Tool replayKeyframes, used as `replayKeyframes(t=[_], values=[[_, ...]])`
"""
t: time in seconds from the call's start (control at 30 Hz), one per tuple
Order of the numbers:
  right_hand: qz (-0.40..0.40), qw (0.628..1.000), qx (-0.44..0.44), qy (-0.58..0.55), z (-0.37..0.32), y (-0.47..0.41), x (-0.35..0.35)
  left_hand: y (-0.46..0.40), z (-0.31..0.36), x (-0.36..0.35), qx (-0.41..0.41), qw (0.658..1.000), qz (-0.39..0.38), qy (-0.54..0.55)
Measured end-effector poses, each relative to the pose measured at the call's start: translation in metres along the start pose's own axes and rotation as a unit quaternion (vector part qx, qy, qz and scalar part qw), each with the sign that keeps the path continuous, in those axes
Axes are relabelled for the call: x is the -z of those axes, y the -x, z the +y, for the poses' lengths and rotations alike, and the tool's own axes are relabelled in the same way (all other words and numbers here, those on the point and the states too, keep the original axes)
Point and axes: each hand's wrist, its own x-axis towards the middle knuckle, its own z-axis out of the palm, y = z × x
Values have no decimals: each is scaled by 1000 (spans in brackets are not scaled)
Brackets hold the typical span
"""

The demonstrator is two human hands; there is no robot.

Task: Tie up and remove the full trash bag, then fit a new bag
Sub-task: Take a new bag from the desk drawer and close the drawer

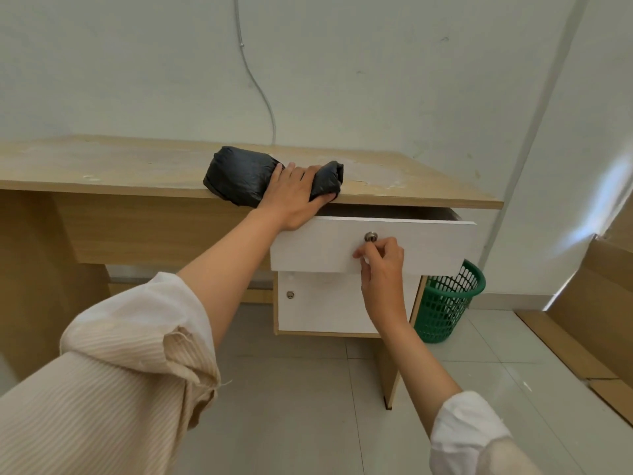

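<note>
**Roll of bags gripped at the worktop edge, drawer held ajar**

At the far left, a rolled-up cream ribbed sleeve point(113, 378) fills the lower corner, and the bare forearm is stretched up from it toward the wooden worktop point(102, 166). The worktop surface is seen to be scuffed and pale in patches. A black roll of trash bags point(236, 176) lies at the front edge of the worktop, partly overhanging it. The left hand point(294, 197) is laid over the right part of the roll, its grip closed around the black plastic with the fingers over the top and the thumb tucked beneath at the edge.

Just below and to the right, a white drawer point(411, 248) is pulled slightly out, a dark gap being visible under the worktop. A small metal lock point(370, 236) is set in the drawer front. The right hand point(382, 265) is held against the drawer front just below the lock, its fingers curled; what the grip holds cannot be told. A white cabinet door point(325, 310) sits beneath the drawer.

Further right, a green mesh trash bin point(445, 303) stands on the tiled floor point(308, 406), beside the desk's side panel and partly hidden behind it. Flattened cardboard point(582, 337) is leaned at the far right.
</note>
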Motion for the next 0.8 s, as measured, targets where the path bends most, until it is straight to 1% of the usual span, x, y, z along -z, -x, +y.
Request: replayKeyframes(t=[0.07,0.17,0.27,0.37,0.47,0.53,0.63,0.8], values=[[2,1000,-2,-8,4,-9,-9,0,-2,-1,-2,1000,-2,5],[10,1000,3,16,9,-18,-22,1,-3,-3,-10,1000,11,2],[-15,999,-1,31,15,-28,-30,2,-2,-3,-10,1000,13,8],[-51,998,9,35,21,-35,-32,3,-1,-3,-9,1000,15,11],[-94,992,31,77,27,-30,-35,4,-1,-4,-11,1000,20,10],[-147,980,35,130,28,-27,-37,4,0,-4,-11,1000,21,8],[-221,954,16,199,27,-31,-39,5,0,-2,-7,1000,20,8],[-266,934,7,239,24,-44,-36,7,2,-1,-4,1000,16,5]])
